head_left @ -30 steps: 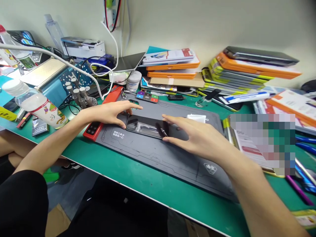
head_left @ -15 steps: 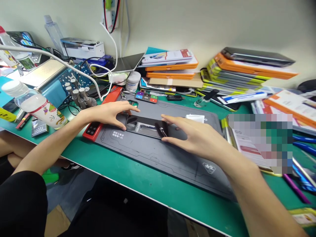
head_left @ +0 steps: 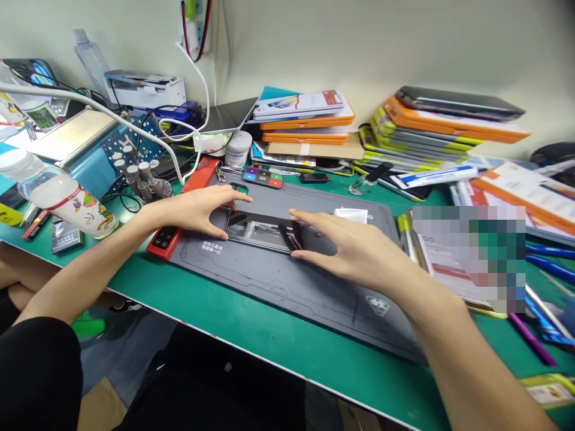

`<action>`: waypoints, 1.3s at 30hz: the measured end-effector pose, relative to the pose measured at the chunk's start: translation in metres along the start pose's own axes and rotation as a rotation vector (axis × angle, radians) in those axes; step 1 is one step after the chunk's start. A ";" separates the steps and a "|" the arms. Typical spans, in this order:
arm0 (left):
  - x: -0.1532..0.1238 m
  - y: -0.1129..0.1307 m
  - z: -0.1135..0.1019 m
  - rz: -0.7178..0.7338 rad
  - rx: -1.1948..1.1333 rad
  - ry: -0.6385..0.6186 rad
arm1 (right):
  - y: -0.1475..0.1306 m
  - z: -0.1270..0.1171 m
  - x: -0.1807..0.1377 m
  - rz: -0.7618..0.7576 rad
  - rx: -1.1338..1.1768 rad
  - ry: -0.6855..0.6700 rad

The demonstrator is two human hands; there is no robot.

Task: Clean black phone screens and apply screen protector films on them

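Note:
A phone (head_left: 263, 232) with a dark glossy face lies lengthwise on a grey work mat (head_left: 287, 281), reflecting bright patches and fingers. At its left end, my left hand (head_left: 200, 209) holds the near corner with the thumb, while the index finger stretches over the far side. My right hand (head_left: 344, 239) takes the opposite end between thumb and fingertips, with a gap between them. Along the mat's left side runs a red strip (head_left: 158, 244) with buttons. Beyond the phone rests a small panel with coloured squares (head_left: 263, 177), and a white pad (head_left: 351, 215) lies past my right hand.
A tilted drink bottle (head_left: 74, 203) and a screwdriver holder (head_left: 144, 179) stand left. Stacks of orange-edged boxes (head_left: 305, 126) and yellow-edged boxes (head_left: 422, 131) line the wall. Blue-handled tools (head_left: 550, 254) lie right. A white cable (head_left: 112, 108) arches across the left. Another person's leg (head_left: 27, 269) shows below the bench.
The view has shifted slightly, so most things sit a little further left. Both hands keep the same hold at the phone's ends.

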State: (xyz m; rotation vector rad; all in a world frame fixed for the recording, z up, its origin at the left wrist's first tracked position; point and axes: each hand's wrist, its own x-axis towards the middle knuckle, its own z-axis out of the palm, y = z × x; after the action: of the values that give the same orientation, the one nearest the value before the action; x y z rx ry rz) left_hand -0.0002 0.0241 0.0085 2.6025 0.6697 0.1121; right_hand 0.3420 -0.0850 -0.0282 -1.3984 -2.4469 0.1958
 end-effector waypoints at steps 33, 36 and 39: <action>0.006 0.010 0.003 -0.070 0.006 -0.062 | -0.005 0.000 -0.008 -0.033 -0.113 0.018; 0.009 0.009 0.002 -0.079 0.011 -0.073 | -0.006 -0.002 -0.008 -0.048 -0.107 0.025; 0.006 0.010 0.004 -0.076 0.018 -0.058 | -0.005 -0.002 -0.008 -0.041 -0.110 0.025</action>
State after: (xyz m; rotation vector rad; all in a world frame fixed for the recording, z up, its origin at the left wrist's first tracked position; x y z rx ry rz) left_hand 0.0106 0.0177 0.0097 2.5827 0.7511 0.0066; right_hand 0.3423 -0.0944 -0.0270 -1.3844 -2.4975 0.0342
